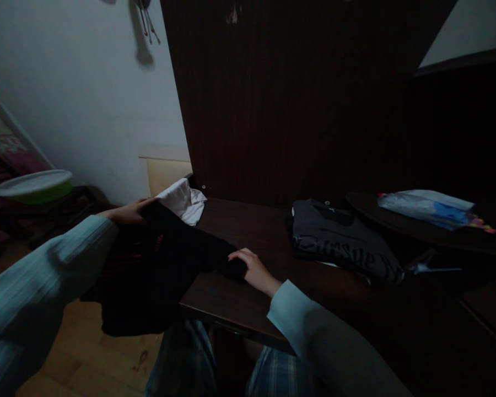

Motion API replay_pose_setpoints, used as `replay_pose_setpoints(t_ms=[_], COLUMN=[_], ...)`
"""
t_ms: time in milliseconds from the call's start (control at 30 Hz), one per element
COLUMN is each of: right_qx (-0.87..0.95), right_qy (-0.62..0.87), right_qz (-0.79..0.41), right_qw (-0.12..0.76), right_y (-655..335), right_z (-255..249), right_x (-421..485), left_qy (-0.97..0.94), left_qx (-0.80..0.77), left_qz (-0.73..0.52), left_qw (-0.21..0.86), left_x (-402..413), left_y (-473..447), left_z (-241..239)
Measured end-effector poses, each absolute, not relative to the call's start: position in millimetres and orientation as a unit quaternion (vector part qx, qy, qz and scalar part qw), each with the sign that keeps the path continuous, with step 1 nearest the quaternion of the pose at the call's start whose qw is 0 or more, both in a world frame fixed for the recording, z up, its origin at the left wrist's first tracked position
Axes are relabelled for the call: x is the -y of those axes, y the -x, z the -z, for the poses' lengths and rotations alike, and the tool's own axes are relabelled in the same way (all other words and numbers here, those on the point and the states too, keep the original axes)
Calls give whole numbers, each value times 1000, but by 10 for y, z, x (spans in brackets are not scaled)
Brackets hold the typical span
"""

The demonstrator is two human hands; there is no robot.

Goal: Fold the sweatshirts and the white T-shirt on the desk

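Observation:
A black garment (149,275) with small reddish print lies partly on the dark wooden desk (227,300) and hangs over its left front edge. My left hand (128,213) grips its upper edge at the far left, the fingertips partly hidden by dark cloth. At the garment's right end, my right hand (254,271) has its fingers curled over a narrow part that looks like a sleeve. Close behind the left hand, a white cloth (179,203) is draped at the desk's back left corner. To the right sits a folded dark grey shirt (339,234) with black lettering.
A tall dark panel (293,99) rises behind the desk. On a raised dark surface at right lies a blue and clear plastic packet (425,208). A green tub with a pale lid (37,187) stands at left. My knees (186,353) are below the desk edge.

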State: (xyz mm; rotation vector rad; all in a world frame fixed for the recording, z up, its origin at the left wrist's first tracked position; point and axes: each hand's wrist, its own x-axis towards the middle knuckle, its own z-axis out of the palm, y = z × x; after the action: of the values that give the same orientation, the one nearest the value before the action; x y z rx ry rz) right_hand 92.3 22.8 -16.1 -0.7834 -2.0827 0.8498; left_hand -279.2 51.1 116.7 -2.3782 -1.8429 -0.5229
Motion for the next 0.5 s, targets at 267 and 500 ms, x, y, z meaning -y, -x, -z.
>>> replay_pose_setpoints(t_ms=[267, 500], right_qx=[817, 834], right_qy=[308, 263], right_qz=[-333, -334], right_qw=[355, 351], right_y=[-917, -900], right_z=[153, 108], right_x=[-231, -200], left_qy=[748, 757], left_qx=[641, 606], left_qz=[168, 158], left_qw=[8, 186], left_x=[-501, -187], left_y=[2676, 2502], left_z=[-1208, -1253])
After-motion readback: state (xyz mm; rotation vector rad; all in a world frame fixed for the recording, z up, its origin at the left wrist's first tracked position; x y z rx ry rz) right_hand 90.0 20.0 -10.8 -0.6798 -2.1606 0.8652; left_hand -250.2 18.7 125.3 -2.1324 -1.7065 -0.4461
